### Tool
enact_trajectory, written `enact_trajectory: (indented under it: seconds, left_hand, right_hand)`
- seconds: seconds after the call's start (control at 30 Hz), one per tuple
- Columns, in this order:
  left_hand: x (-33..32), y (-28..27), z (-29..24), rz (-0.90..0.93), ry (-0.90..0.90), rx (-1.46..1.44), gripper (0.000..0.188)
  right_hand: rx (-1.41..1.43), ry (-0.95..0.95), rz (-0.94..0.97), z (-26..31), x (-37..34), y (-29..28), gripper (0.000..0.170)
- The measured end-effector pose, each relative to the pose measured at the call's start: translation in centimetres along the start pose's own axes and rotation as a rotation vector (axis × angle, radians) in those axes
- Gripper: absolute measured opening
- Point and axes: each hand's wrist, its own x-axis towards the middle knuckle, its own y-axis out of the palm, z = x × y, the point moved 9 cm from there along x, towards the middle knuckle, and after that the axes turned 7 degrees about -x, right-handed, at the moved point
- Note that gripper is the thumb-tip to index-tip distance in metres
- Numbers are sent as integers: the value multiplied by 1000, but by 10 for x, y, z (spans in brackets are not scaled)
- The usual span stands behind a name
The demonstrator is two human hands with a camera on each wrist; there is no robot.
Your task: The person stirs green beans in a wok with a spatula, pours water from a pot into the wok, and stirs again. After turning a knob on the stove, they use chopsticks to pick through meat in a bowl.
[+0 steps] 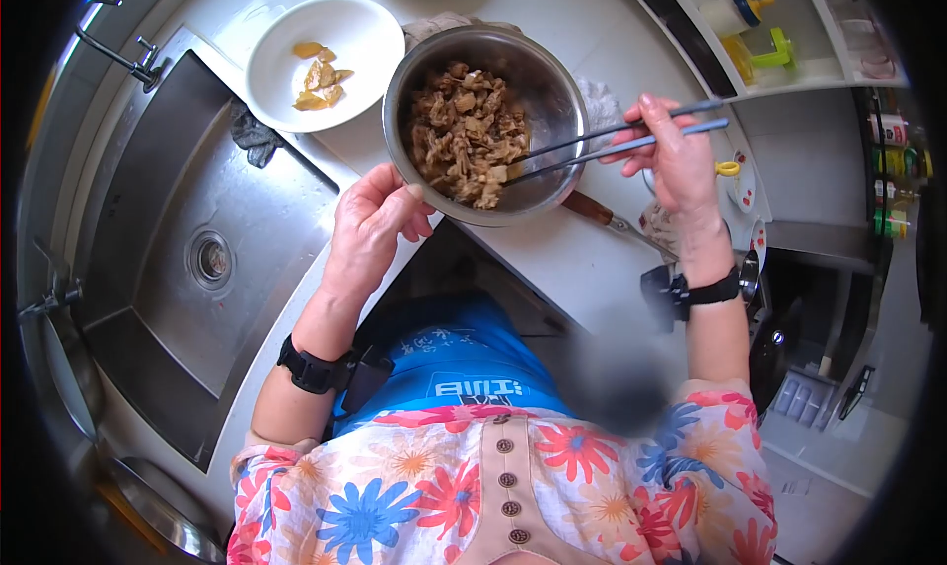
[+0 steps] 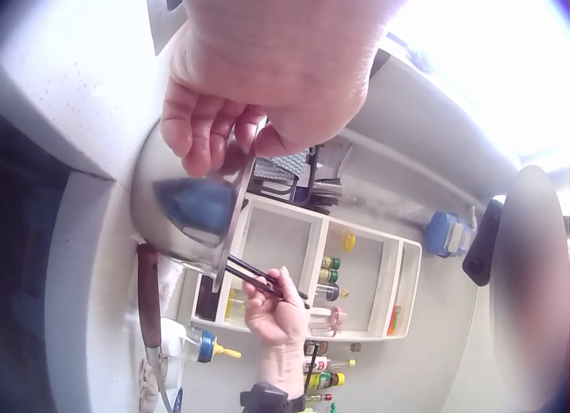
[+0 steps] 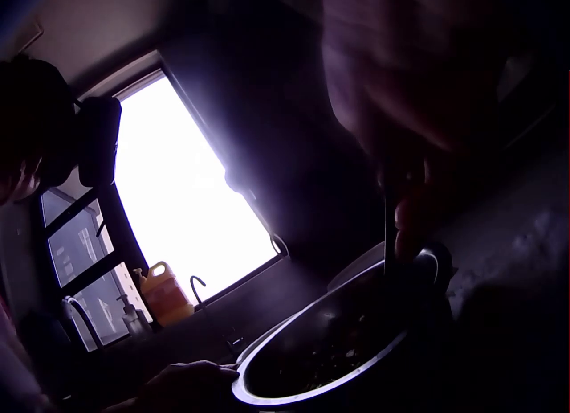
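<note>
In the head view my left hand (image 1: pixel 370 220) pinches the near left rim of a steel bowl (image 1: pixel 557 91), thumb over the edge. Brown pieces of cooked meat (image 1: pixel 469 131) fill much of the bowl, mostly on its left side. My right hand (image 1: pixel 673 160) holds a pair of chopsticks (image 1: pixel 582 162), their tips down among the meat at its right side. From the left wrist, the left hand's fingers (image 2: pixel 203 132) curl over the bowl's outer wall (image 2: pixel 156 181). The right wrist view is dark; the bowl's rim (image 3: pixel 374 361) shows beneath the chopsticks.
A white bowl (image 1: pixel 271 86) with a few yellowish slices (image 1: pixel 321 79) stands at the back left. Left of the counter lies a steel sink (image 1: pixel 178 299), with a dark cloth (image 1: pixel 254 139) at its edge. A wooden handle (image 1: pixel 589 208) lies right of the steel bowl. Shelves (image 1: pixel 804 72) hold bottles.
</note>
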Motion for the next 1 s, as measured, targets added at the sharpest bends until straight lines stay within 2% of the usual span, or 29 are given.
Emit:
enact_trajectory:
  seconds: [0.2, 0.47, 0.6, 0.67, 0.7, 0.77, 0.8, 0.87, 0.93, 1.0]
  left_hand:
    - [1, 1, -1, 18, -22, 13, 16]
    - [0, 2, -1, 19, -12, 14, 17]
    - [0, 1, -1, 25, -8, 4, 17]
    - [1, 1, -1, 25, -8, -1, 17]
    - [1, 1, 0, 26, -9, -4, 17]
    - [1, 0, 1, 28, -7, -10, 17]
    - [1, 1, 0, 33, -4, -14, 17]
    - [1, 1, 0, 32, -8, -12, 17]
    - [1, 2, 0, 34, -13, -9, 17]
    - [1, 2, -1, 23, -17, 0, 17]
  right_hand:
    - [390, 128, -128, -49, -20, 19, 28]
    - [595, 115, -247, -53, -19, -7, 28]
    - [521, 4, -263, -21, -22, -22, 29]
    - [231, -114, -283, 9, -31, -32, 28]
    - [229, -113, -280, 18, -36, -33, 28]
    - [-42, -311, -345, 56, -55, -37, 26]
    - [-43, -312, -343, 62, -64, -33, 26]
    - [-114, -428, -153, 80, -83, 1, 22]
    - [-137, -433, 80, 76, -90, 41, 15]
    - [-411, -579, 224, 85, -90, 77, 7]
